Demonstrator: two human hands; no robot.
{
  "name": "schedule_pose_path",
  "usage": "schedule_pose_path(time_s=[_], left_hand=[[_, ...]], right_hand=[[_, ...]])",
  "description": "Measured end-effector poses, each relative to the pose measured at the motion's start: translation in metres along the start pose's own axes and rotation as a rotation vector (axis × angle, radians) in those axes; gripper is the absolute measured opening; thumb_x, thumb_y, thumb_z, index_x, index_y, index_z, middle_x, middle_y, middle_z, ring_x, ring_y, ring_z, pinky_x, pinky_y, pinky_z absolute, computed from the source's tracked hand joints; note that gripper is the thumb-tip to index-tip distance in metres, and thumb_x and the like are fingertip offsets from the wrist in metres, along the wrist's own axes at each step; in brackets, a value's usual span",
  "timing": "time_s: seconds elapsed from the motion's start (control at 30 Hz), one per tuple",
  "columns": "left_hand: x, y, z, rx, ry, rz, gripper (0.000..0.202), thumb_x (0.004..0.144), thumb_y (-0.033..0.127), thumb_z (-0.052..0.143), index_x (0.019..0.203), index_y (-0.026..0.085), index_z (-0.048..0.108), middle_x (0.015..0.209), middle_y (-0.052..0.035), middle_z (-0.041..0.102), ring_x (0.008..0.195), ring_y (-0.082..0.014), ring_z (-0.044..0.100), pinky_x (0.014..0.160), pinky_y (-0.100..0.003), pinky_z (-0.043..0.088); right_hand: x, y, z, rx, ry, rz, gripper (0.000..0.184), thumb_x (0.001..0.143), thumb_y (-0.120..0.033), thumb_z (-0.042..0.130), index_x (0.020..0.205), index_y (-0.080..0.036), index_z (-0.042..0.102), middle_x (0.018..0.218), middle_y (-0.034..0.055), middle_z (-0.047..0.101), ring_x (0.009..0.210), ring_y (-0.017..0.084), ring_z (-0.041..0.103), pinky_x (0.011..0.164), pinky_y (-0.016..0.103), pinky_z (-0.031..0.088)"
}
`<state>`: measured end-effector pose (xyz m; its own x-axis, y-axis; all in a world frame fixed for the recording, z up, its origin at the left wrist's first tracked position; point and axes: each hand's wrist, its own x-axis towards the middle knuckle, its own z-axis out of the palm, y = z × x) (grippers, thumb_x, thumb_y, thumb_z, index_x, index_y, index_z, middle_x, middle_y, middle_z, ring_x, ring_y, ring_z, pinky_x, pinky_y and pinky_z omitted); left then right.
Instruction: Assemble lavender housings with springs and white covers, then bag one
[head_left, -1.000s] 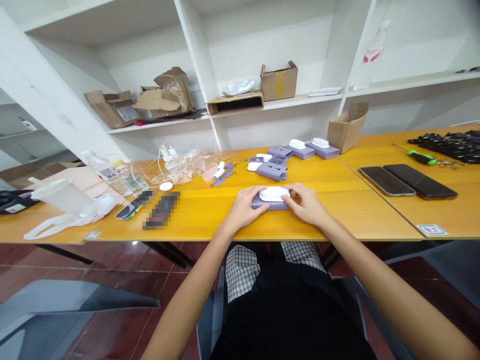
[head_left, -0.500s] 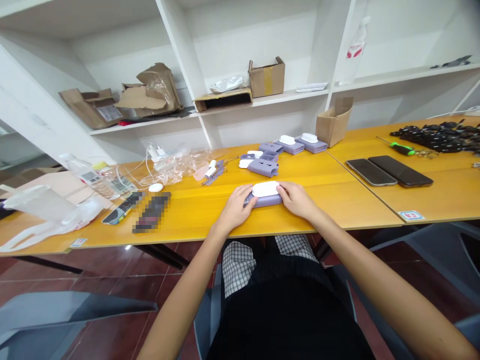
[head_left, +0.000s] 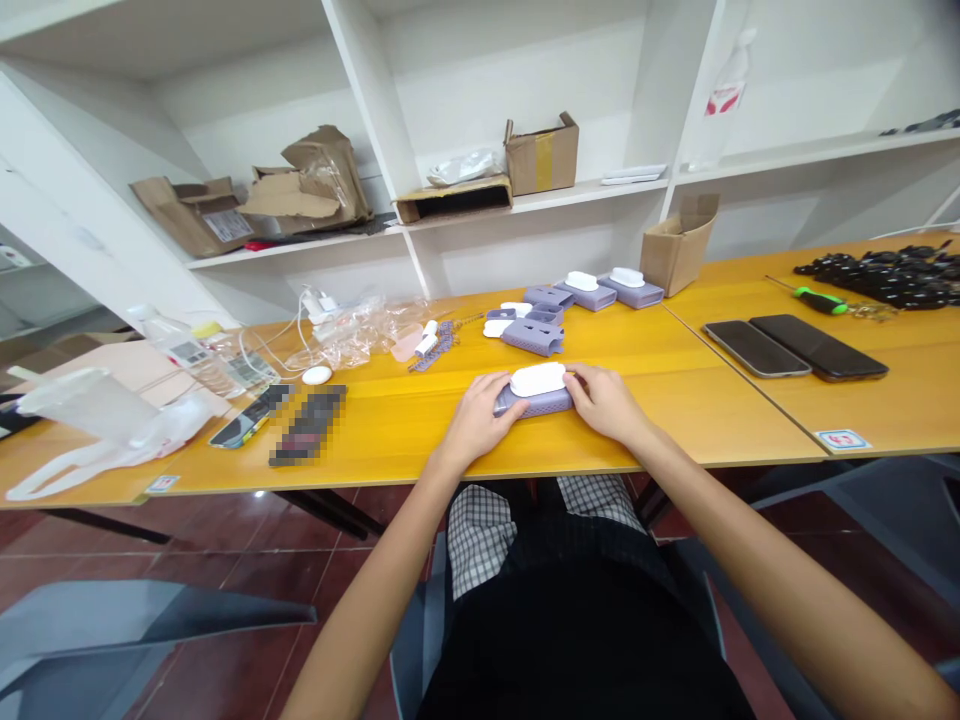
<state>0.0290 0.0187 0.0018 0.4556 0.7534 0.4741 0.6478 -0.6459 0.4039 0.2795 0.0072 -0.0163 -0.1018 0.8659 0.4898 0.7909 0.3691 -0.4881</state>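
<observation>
Near table edge, head view: a purple case (head_left: 534,403) lies flat on the yellow table (head_left: 675,420), straight ahead of the person, with a white pod (head_left: 538,379) seated on top of it.
Left hand (head_left: 480,415): at the case's 8 o'clock, fingers close together and curled against its left end.
Right hand (head_left: 604,400): at the case's 4 o'clock, fingers together and pressed on its right end; whether a thumb also touches the pod I cannot tell.
Grip: the case is clamped between the two hands, resting on the table.
Step in hand: seemingly seating the pod into the case, judging by how it sits proud of the top.
Next move calls for: probably even pressure from both ends, so the pod goes in level and the case does not slide.
12 o'clock: spare cases (head_left: 534,337), loose and near.
1 o'clock: two paired sets (head_left: 607,290), and a box (head_left: 679,245) beyond them.
2 o'clock: two phones (head_left: 795,347), well apart.
</observation>
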Motion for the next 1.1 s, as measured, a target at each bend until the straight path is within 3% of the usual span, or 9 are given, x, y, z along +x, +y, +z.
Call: schedule_pose_path(time_s=[0.1,0.23,0.4,0.63,0.93,1.1], left_hand=[[0.000,0.000,-0.001,-0.001,-0.016,0.000,0.045,0.100,0.044,0.067,0.138,0.018,0.068,0.142,-0.0144,0.068,0.134,-0.0325,0.061,0.120,-0.052,0.046],[0.000,0.000,-0.002,-0.019,-0.041,0.001,0.044,0.102,0.043,0.065,0.139,0.020,0.068,0.147,-0.0138,0.065,0.137,-0.0320,0.060,0.122,-0.051,0.045],[0.000,0.000,0.000,0.016,-0.051,-0.033,0.050,0.102,0.045,0.065,0.145,0.019,0.063,0.148,-0.0149,0.064,0.139,-0.0325,0.058,0.123,-0.052,0.044],[-0.002,-0.003,0.000,0.028,-0.081,-0.059,0.059,0.100,0.054,0.066,0.148,0.020,0.058,0.151,-0.0146,0.062,0.142,-0.0326,0.056,0.124,-0.052,0.042],[-0.002,0.000,-0.003,-0.004,-0.112,-0.012,0.058,0.100,0.053,0.066,0.148,0.021,0.059,0.152,-0.0136,0.062,0.142,-0.0325,0.056,0.124,-0.052,0.042],[-0.001,0.001,-0.003,0.006,-0.121,0.000,0.058,0.101,0.053,0.065,0.148,0.021,0.059,0.152,-0.0137,0.062,0.142,-0.0321,0.056,0.124,-0.051,0.042]], right_hand=[[-0.001,0.004,0.000,0.076,0.040,0.017,0.035,0.103,-0.027,0.049,0.130,-0.018,0.069,0.104,0.0134,0.079,0.093,0.031,0.074,0.088,0.045,0.056],[-0.002,0.006,0.000,0.161,0.099,-0.141,0.044,0.096,-0.019,0.052,0.138,-0.020,0.065,0.126,0.0158,0.072,0.116,0.032,0.068,0.102,0.050,0.055],[-0.003,-0.001,0.000,0.191,0.087,-0.206,0.048,0.095,-0.024,0.058,0.143,-0.023,0.061,0.137,0.0143,0.071,0.122,0.034,0.067,0.108,0.057,0.051],[-0.004,-0.002,-0.004,0.216,0.070,-0.194,0.038,0.092,-0.032,0.069,0.129,-0.022,0.071,0.126,0.0134,0.078,0.114,0.033,0.073,0.102,0.054,0.055],[-0.001,-0.003,-0.007,0.279,0.143,-0.129,0.016,0.096,-0.032,0.066,0.098,-0.025,0.080,0.104,0.0084,0.083,0.098,0.029,0.077,0.094,0.048,0.058],[0.000,-0.005,-0.005,0.273,0.187,-0.114,0.016,0.095,-0.029,0.064,0.099,-0.023,0.078,0.103,0.0091,0.083,0.094,0.027,0.076,0.088,0.044,0.058]])
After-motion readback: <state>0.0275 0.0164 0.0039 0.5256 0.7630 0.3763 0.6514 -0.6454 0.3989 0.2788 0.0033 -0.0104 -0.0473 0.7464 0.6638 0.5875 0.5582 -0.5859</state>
